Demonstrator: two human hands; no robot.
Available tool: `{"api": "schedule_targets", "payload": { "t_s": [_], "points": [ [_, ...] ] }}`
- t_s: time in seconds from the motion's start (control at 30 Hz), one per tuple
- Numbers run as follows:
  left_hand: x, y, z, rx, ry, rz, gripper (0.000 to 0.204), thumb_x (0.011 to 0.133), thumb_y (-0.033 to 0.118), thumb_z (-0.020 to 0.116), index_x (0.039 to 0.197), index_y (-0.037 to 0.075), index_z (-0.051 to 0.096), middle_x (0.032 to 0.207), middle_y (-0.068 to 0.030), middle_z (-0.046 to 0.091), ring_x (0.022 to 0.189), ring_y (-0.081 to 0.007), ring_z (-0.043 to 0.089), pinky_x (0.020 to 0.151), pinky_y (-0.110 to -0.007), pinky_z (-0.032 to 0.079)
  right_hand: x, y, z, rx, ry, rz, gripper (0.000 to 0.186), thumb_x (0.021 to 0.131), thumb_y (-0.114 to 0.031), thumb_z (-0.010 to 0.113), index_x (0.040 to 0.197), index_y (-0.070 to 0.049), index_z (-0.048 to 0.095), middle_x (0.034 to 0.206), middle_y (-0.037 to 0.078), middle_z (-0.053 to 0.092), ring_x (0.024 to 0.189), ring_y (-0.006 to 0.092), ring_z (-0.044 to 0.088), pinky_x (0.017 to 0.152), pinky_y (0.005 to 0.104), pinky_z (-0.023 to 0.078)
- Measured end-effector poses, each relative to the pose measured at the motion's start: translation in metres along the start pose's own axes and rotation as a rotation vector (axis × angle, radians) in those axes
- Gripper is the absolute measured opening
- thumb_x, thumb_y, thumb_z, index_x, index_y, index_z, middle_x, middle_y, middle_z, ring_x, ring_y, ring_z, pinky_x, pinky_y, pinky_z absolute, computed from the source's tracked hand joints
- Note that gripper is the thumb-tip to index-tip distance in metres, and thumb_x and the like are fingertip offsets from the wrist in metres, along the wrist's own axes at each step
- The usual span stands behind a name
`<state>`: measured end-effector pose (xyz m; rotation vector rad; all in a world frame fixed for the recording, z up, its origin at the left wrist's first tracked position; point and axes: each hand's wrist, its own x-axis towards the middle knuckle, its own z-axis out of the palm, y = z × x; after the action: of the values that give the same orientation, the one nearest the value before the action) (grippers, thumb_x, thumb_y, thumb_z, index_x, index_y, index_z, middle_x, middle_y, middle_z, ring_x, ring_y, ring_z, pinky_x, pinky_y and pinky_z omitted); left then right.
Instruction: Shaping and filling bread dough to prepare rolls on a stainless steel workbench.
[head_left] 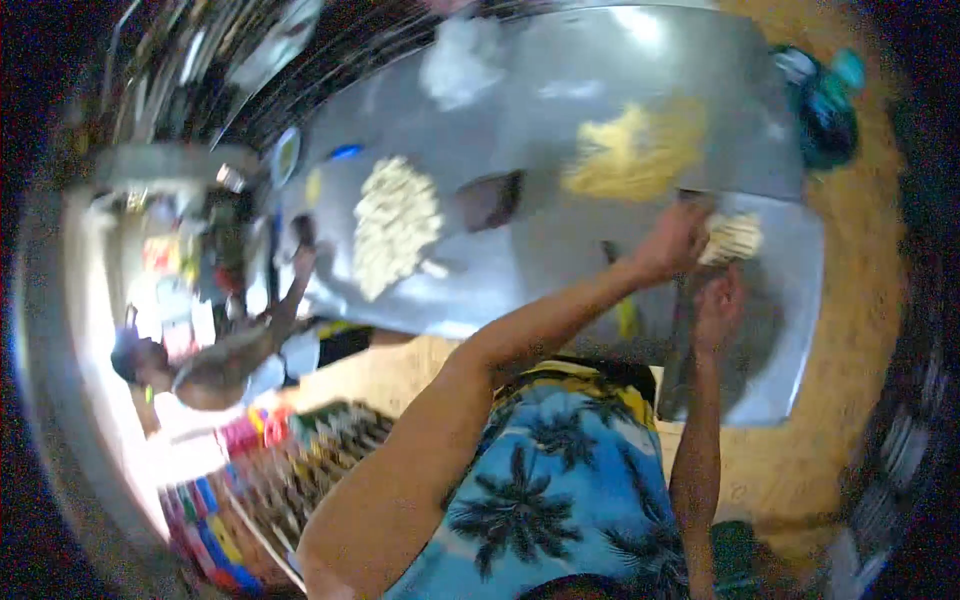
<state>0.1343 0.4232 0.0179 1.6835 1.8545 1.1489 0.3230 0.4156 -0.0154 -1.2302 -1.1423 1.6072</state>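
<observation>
My left hand (680, 240) is at the left edge of a small pile of pale pieces (735, 238) on the right metal sheet (785, 340), its fingers curled on something I cannot make out. Just below the pile, my right hand (718, 300) has curled, blurred fingers; what they hold is unclear. Left of my hands lies a blurred yellow-handled tool (627, 315). A loose yellow heap (630, 150) is on the metal table (530, 280) above them, and a larger pile of pale pieces (395, 225) lies farther left.
A co-worker (215, 375) reaches over the table's left end. A white bag (460, 60), a dark object (490, 200) and a blue item (345, 152) lie on the table. A dark green bundle (820, 110) is at upper right; colourful items (220, 520) are at lower left.
</observation>
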Motion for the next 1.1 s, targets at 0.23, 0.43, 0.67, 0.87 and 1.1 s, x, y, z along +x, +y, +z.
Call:
{"api": "schedule_targets", "payload": {
  "t_s": [0.23, 0.43, 0.67, 0.87, 1.1],
  "points": [
    [-0.223, -0.089, -0.185, 0.276, 0.346, -0.132, 0.044, 0.082, -0.001, 0.067, 0.125, 0.001, 0.065, 0.119, -0.0242, 0.065, 0.112, -0.0448, 0.057, 0.094, -0.051, 0.047, -0.073, -0.011, 0.091, -0.631, -0.474, -0.153, 0.036, 0.101, -0.015, 0.065, 0.134, 0.000, 0.063, 0.122, 0.014, 0.068, 0.104, 0.0224, 0.066, 0.088, 0.0372, 0.055],
    [-0.347, -0.128, -0.306, 0.471, 0.597, -0.684, 0.052, 0.093, -0.003, 0.061, 0.143, 0.005, 0.056, 0.128, -0.0192, 0.062, 0.115, -0.0339, 0.060, 0.094, -0.039, 0.054, -0.102, -0.021, 0.236, -0.778, -0.875, -0.057, 0.036, 0.100, -0.021, 0.068, 0.129, -0.001, 0.066, 0.111, 0.017, 0.069, 0.098, 0.0265, 0.067, 0.086, 0.0381, 0.054],
    [-0.353, -0.159, -0.377, 0.524, 0.690, -0.588, 0.047, 0.095, 0.006, 0.064, 0.141, 0.007, 0.058, 0.127, -0.0177, 0.063, 0.111, -0.0367, 0.062, 0.092, -0.043, 0.054, -0.170, 0.088, 0.404, -1.019, -1.034, -0.554, 0.043, 0.101, -0.030, 0.068, 0.131, 0.000, 0.060, 0.113, 0.016, 0.068, 0.099, 0.0244, 0.065, 0.090, 0.0367, 0.053],
    [-0.337, -0.177, -0.441, 0.228, 0.475, -0.654, 0.038, 0.091, 0.006, 0.069, 0.129, 0.005, 0.063, 0.125, -0.0192, 0.062, 0.111, -0.0397, 0.061, 0.089, -0.045, 0.054, -0.178, 0.142, 0.405, -0.250, -0.705, 0.160, 0.036, 0.106, -0.035, 0.060, 0.121, -0.003, 0.058, 0.113, 0.007, 0.063, 0.104, 0.0170, 0.060, 0.084, 0.0343, 0.055],
    [-0.333, -0.152, -0.428, 0.142, 0.331, -0.567, 0.032, 0.089, 0.013, 0.077, 0.116, 0.004, 0.063, 0.108, -0.0182, 0.066, 0.098, -0.0336, 0.067, 0.083, -0.042, 0.056, -0.155, 0.064, 0.374, -0.803, -0.638, -0.343, 0.031, 0.103, -0.021, 0.063, 0.127, -0.003, 0.059, 0.116, 0.013, 0.063, 0.108, 0.0278, 0.061, 0.095, 0.0393, 0.051]
  ]
}}
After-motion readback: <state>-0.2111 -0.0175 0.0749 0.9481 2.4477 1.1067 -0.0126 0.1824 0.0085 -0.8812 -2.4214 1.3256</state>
